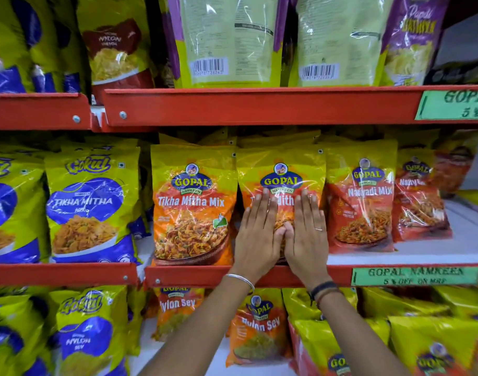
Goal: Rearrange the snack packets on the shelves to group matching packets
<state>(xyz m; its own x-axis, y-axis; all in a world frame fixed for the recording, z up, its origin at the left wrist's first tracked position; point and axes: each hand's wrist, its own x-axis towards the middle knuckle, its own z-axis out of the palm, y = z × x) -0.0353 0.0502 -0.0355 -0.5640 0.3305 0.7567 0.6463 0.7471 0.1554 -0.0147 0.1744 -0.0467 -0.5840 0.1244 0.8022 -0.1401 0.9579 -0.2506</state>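
On the middle shelf, my left hand [257,234] and my right hand [305,234] lie flat side by side, fingers spread, pressed against the front of an orange Gopal Tikha Mitha Mix packet [281,172]. A matching Tikha Mitha Mix packet [191,204] stands upright just to its left. To the right stand two red Gopal Nadiyadi Mix packets [362,202], one behind the other. My palms hide the lower half of the pressed packet.
Yellow-blue Gokul Tikha Mitha packets [91,204] fill the left bay. Above the red shelf rail [259,107] stand large packets turned back-out [229,42]. Below are Gopal Nylon Sev packets [259,327] and yellow Gopal packets. White shelf floor [435,251] shows at right.
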